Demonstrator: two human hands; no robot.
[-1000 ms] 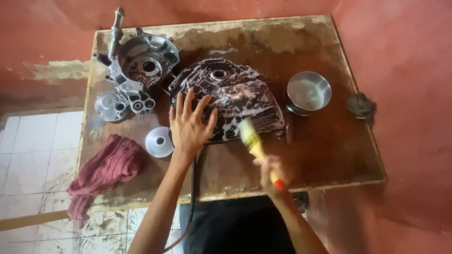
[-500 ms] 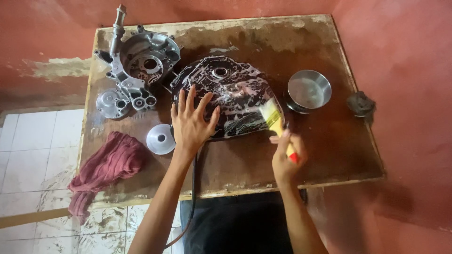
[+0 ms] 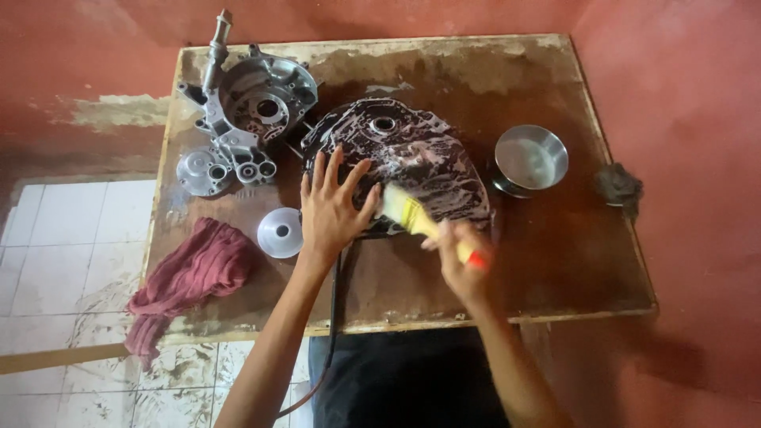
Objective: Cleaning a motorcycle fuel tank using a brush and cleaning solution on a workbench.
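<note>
Hands at frame centre over a wooden table [image 3: 555,261]; left hand [image 3: 333,210] spread flat, fingers wide, pressing on the near-left edge of a dark engine cover [image 3: 412,158] coated in foam; right hand [image 3: 460,257] closed around the handle of a yellow brush [image 3: 412,214], bristles touching the cover just beside the left thumb; grey engine casing [image 3: 246,119] upper left; small metal funnel [image 3: 280,232] left of the left hand; red rag [image 3: 194,273] lower left; steel bowl [image 3: 529,158] right of the cover.
</note>
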